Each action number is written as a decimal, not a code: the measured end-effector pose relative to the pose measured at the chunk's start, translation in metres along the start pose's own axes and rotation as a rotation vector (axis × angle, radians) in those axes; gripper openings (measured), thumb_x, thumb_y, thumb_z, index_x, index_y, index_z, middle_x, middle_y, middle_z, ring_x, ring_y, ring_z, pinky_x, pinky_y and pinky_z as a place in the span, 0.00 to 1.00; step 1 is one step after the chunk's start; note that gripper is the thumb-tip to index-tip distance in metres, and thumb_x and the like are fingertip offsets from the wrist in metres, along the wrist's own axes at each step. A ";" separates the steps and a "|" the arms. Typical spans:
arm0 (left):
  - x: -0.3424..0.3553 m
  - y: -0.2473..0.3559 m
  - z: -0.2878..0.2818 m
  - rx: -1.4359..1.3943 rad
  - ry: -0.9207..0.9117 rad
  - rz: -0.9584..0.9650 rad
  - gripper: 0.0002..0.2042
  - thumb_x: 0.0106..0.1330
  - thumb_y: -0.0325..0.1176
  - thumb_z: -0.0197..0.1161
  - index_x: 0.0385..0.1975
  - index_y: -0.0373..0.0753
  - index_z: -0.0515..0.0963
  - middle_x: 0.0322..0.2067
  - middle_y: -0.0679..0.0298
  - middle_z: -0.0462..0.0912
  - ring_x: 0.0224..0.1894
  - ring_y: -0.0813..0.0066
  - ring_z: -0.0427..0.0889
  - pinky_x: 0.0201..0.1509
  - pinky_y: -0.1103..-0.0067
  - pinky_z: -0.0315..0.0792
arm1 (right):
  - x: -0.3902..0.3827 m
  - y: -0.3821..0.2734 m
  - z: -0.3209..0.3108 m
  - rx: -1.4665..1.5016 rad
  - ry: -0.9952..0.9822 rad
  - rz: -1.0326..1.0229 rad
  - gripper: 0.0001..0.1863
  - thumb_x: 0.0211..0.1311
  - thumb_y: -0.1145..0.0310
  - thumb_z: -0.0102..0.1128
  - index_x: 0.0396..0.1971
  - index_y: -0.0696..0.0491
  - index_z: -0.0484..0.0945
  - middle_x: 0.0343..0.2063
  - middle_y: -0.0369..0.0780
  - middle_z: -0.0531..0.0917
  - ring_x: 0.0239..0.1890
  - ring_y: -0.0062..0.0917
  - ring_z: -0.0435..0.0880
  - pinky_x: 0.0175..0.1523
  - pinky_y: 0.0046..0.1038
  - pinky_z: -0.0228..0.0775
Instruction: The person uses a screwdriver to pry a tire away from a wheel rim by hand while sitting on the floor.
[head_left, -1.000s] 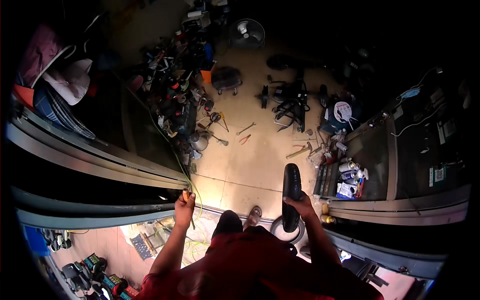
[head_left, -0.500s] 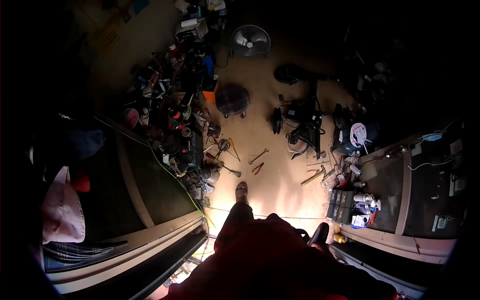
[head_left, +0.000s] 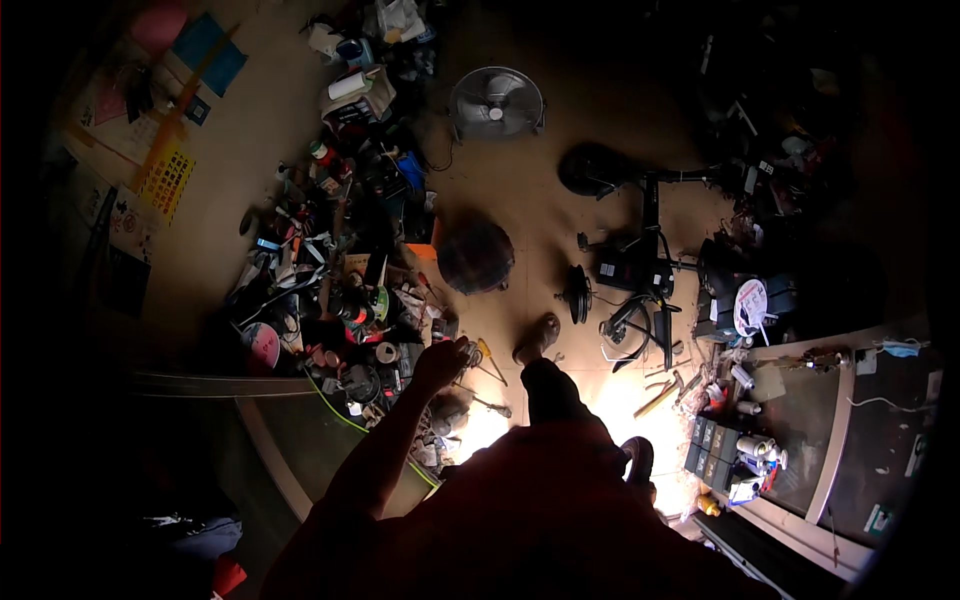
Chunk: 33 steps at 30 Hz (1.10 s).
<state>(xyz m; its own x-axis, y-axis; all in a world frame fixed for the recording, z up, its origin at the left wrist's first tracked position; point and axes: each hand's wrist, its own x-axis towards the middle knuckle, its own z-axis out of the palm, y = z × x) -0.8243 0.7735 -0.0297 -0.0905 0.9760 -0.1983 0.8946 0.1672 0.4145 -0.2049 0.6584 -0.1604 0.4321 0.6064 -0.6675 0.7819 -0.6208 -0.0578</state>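
My left hand point(head_left: 440, 366) reaches out low over the tool clutter on the left, its arm stretched forward. Beside its fingertips is a small round item point(head_left: 469, 352), too dim to name. Close by lie a yellow-handled tool point(head_left: 485, 348) and a long thin tool point(head_left: 492, 406) on the floor. The fingers are dark, so whether they grip anything does not show. My right hand is out of view. A round stool with a plaid seat point(head_left: 476, 257) stands ahead of the hand.
A floor fan point(head_left: 497, 104) stands at the back. To the right are a black bike-like frame point(head_left: 650, 235) and a loose wheel point(head_left: 577, 294). A hammer point(head_left: 656, 400) lies near dark boxes point(head_left: 712, 450). Heaped tools and parts line the left; glass-panelled doors flank both sides.
I have stepped forward, one foot now near the stool. My left arm has come into view, extended toward the tools on the left. The wrench and orange-handled pliers are now mostly hidden.
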 end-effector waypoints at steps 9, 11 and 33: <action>0.212 0.033 -0.010 -0.114 -0.498 0.295 0.23 0.73 0.57 0.58 0.64 0.59 0.80 0.43 0.52 0.85 0.46 0.51 0.87 0.52 0.58 0.81 | 0.121 -0.218 -0.054 0.262 -0.126 -0.030 0.30 0.39 0.51 0.84 0.37 0.58 0.85 0.34 0.47 0.90 0.38 0.37 0.92 0.43 0.39 0.85; 0.236 0.028 -0.015 0.089 -0.657 0.303 0.28 0.71 0.65 0.57 0.66 0.60 0.78 0.43 0.50 0.88 0.45 0.48 0.88 0.48 0.57 0.81 | 0.079 -0.309 -0.110 0.227 0.068 -0.215 0.24 0.41 0.59 0.86 0.35 0.58 0.85 0.32 0.44 0.89 0.35 0.38 0.90 0.41 0.39 0.82; 0.668 0.195 -0.015 0.267 -1.783 0.701 0.12 0.65 0.37 0.75 0.37 0.36 0.81 0.25 0.62 0.78 0.28 0.78 0.75 0.36 0.74 0.73 | 0.100 -0.518 -0.007 0.773 0.518 0.643 0.29 0.48 0.75 0.72 0.54 0.52 0.78 0.43 0.50 0.86 0.48 0.54 0.85 0.51 0.49 0.78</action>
<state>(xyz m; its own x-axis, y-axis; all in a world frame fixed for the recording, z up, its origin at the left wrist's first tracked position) -0.7167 1.4601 -0.0681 0.5853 -0.4238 -0.6912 0.6165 -0.3210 0.7189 -0.5634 1.0440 -0.1917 0.9287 0.0851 -0.3611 -0.0626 -0.9234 -0.3787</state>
